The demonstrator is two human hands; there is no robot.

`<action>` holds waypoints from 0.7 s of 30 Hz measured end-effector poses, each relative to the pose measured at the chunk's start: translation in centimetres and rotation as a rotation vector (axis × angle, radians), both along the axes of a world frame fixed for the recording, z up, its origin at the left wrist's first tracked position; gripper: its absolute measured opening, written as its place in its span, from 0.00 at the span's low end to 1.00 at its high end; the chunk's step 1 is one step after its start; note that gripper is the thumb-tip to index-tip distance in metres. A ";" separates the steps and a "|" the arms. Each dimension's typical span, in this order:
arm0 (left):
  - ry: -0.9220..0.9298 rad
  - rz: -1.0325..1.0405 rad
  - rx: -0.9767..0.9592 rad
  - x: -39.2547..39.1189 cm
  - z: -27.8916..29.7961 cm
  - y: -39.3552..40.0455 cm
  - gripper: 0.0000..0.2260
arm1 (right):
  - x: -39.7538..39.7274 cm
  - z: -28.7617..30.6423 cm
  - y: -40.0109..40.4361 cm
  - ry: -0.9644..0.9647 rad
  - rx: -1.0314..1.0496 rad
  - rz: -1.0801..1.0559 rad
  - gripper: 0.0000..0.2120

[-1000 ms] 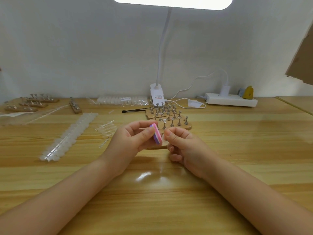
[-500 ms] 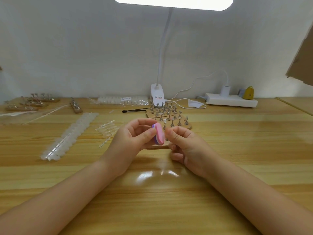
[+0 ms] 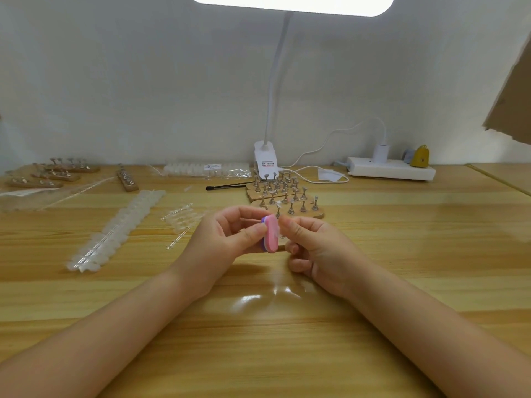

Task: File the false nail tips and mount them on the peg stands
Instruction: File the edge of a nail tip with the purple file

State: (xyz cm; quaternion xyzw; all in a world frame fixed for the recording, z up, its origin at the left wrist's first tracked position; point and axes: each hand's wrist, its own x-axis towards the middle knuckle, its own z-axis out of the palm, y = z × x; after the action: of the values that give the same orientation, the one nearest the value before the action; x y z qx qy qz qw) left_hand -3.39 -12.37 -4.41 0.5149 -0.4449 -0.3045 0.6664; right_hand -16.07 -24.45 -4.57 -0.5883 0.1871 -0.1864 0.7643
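My left hand (image 3: pixel 221 248) holds a small pink and purple nail file block (image 3: pixel 270 235) upright between thumb and fingers. My right hand (image 3: pixel 313 248) pinches a clear false nail tip (image 3: pixel 279 231) against the file's pink face. Just behind the hands, wooden bases carry several metal peg stands (image 3: pixel 283 196). A long strip of clear nail tips (image 3: pixel 117 228) lies to the left, and a shorter clear strip (image 3: pixel 181 219) lies between it and my left hand.
A clip lamp base (image 3: pixel 265 163) and its cable stand at the back centre, a white power strip (image 3: pixel 390 169) at the back right. More peg stand bases (image 3: pixel 57 173) and a bag of nail tips (image 3: pixel 207 169) sit at the back left. A black tool (image 3: pixel 227 185) lies beside the stands.
The file block has turned so its pink face shows more, and both hands have shifted slightly while the tip rubs on it.
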 end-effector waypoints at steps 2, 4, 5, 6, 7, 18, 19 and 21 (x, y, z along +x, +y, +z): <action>0.014 0.027 -0.023 0.0 0.0 0.0 0.11 | -0.1 0.1 0.0 -0.001 0.010 0.011 0.15; 0.052 0.053 -0.049 0.2 0.1 0.0 0.11 | -0.1 0.1 0.1 -0.006 -0.006 0.047 0.14; 0.062 0.045 -0.047 0.3 0.1 0.1 0.12 | -0.1 0.2 0.2 -0.007 -0.011 0.061 0.14; 0.065 0.022 -0.033 0.3 0.1 0.0 0.12 | -0.2 0.2 0.2 -0.006 -0.011 0.068 0.15; 0.062 -0.005 -0.014 0.3 0.1 0.1 0.12 | -0.2 0.2 0.2 -0.004 -0.007 0.069 0.17; 0.067 -0.035 -0.021 0.1 0.0 0.1 0.11 | -0.3 0.5 0.3 0.026 -0.031 0.069 0.20; 0.072 -0.020 -0.035 0.2 0.0 0.1 0.11 | -0.3 0.5 0.3 0.026 -0.030 0.068 0.18; 0.104 0.027 -0.068 0.3 0.1 0.0 0.12 | -0.3 0.5 0.3 0.033 -0.031 0.070 0.13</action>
State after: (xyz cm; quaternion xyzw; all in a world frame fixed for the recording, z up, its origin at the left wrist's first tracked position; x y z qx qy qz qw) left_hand -3.04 -12.33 -4.27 0.4815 -0.4126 -0.3066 0.7099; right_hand -16.35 -24.15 -4.04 -0.6091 0.1763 -0.1527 0.7580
